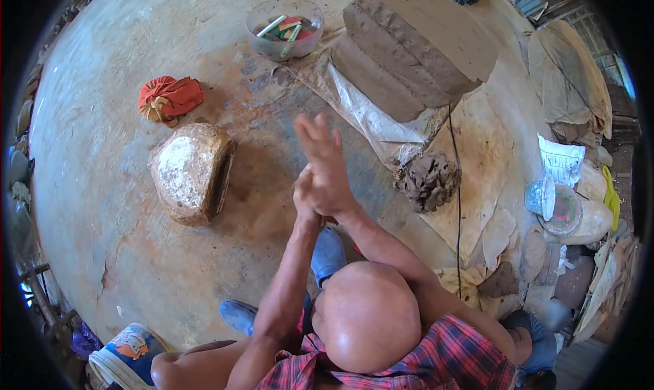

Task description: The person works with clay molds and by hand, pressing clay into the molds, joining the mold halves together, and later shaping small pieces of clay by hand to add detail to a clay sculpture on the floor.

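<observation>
Both bare hands meet above the concrete floor. My left hand (306, 196) is closed, pressed against the base of my right hand and seemingly wrapped around it. My right hand (325, 160) points forward with its fingers stretched and apart, slightly blurred by motion. Ahead on the left rests a large rounded brown form (185, 173) with a white, powdery top and a dark opening along its right side. A rough lump of dark clay (429, 181) lies to the right of my hands, touching neither of them.
A big block of grey-brown clay (415, 53) stands on plastic sheeting (364, 100). Nearby are a clear bowl (285, 49) of tools and a bundled orange-red cloth (174, 97). A black cord (458, 206) crosses the right side. A blue-and-white bucket (129, 356) stands lower left.
</observation>
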`<state>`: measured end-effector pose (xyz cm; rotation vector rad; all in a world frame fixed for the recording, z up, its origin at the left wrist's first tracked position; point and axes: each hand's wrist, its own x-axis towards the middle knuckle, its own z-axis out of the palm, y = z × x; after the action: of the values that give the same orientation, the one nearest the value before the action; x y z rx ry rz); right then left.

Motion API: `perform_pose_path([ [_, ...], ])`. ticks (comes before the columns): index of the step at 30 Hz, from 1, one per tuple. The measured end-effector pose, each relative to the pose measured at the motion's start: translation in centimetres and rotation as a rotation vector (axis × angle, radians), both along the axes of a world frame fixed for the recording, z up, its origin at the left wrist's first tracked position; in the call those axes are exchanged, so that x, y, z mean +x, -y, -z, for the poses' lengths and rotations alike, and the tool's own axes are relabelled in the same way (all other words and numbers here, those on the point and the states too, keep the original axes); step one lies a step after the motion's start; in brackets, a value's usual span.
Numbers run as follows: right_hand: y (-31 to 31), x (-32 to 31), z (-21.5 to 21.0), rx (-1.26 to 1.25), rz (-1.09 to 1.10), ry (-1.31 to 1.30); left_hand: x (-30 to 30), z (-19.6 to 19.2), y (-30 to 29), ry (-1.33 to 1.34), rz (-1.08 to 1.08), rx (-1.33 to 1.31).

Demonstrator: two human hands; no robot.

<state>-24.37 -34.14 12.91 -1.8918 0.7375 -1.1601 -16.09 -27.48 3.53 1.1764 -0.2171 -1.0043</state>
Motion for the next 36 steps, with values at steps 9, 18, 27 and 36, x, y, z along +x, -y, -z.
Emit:
perform_pose_path([
  [9, -5.6, -0.8, -0.1, 0.401, 0.063, -0.219, 1.2, -0.6, -0.7, -0.345, 0.368, -0.302],
  [18, -0.6, -0.4, -3.4, -0.28, 0.197, -0.382, 2.2, -4.3, -1.5, -0.611, 0.495, -0.247],
  [27, -1.8, -1.9, -1.1, -0.042, -0.231, -0.209, 4.3, 1.8, -4.2, -0.497, 0.752, -0.174],
  [36, -1.7, -4.2, 0.7, -0.167, 0.145, -0.337, 0.7, -0.3, -2.5, -0.413, 0.694, 0.144],
])
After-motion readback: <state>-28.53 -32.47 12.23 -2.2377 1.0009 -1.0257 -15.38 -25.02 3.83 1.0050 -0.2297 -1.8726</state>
